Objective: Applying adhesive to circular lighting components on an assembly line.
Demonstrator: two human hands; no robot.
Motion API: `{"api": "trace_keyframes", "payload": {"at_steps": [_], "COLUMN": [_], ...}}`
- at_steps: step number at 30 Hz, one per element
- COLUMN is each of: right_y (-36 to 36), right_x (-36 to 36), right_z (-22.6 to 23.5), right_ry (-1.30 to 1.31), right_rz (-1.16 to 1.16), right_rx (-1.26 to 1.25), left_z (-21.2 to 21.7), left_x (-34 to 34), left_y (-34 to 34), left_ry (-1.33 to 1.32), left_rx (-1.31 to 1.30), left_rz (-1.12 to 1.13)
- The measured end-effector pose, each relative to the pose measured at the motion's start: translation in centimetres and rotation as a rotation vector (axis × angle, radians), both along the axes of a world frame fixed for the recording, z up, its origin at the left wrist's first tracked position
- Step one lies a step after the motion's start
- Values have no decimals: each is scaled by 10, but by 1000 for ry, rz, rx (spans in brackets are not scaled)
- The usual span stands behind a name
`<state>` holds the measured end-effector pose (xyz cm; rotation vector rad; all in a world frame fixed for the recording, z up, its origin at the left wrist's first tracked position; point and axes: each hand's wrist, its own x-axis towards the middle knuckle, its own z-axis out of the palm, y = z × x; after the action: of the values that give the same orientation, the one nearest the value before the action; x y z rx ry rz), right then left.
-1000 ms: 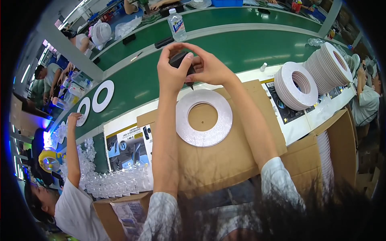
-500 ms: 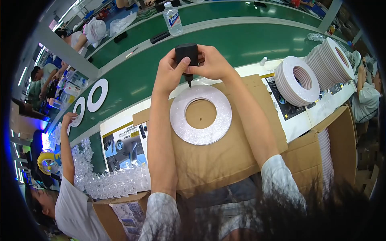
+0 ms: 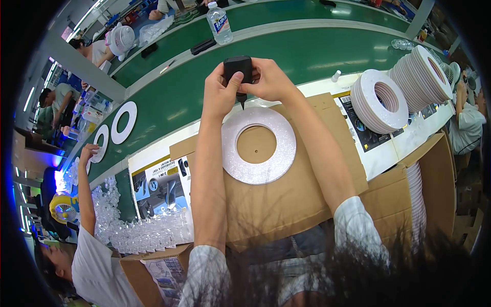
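One head-worn fisheye looks steeply down, close over the cardboard worktop (image 3: 286, 199) (edges bend outward).

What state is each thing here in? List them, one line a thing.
Black glue bottle: held in both hands, nozzle pointing down above the ring.
Left hand: gripping the bottle.
Right hand: gripping the bottle.
White foam ring: lying flat on the cardboard sheet.
Stack of white rings: piled flat, untouched.
Leaning stack of rings: tilted on edge.
Water bottle: upright, capped.
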<state>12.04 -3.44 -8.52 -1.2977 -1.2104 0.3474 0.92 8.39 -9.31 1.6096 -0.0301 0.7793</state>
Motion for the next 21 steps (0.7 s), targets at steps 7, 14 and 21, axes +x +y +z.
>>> {"api": "trace_keyframes", "payload": {"at_steps": [7, 14, 21], "right_y": [1, -1, -10], "right_x": [-1, 1, -3], "right_z": [-3, -4, 10], "right_ry": [23, -26, 50], "right_rz": [12, 20, 109], "right_rx": [-3, -45, -79], "left_z": [-4, -3, 11], "left_x": [-1, -1, -11], "left_y": [0, -1, 0], "left_ry": [6, -1, 108], "left_rx": [34, 30, 57], "left_rz": [37, 38, -9]}}
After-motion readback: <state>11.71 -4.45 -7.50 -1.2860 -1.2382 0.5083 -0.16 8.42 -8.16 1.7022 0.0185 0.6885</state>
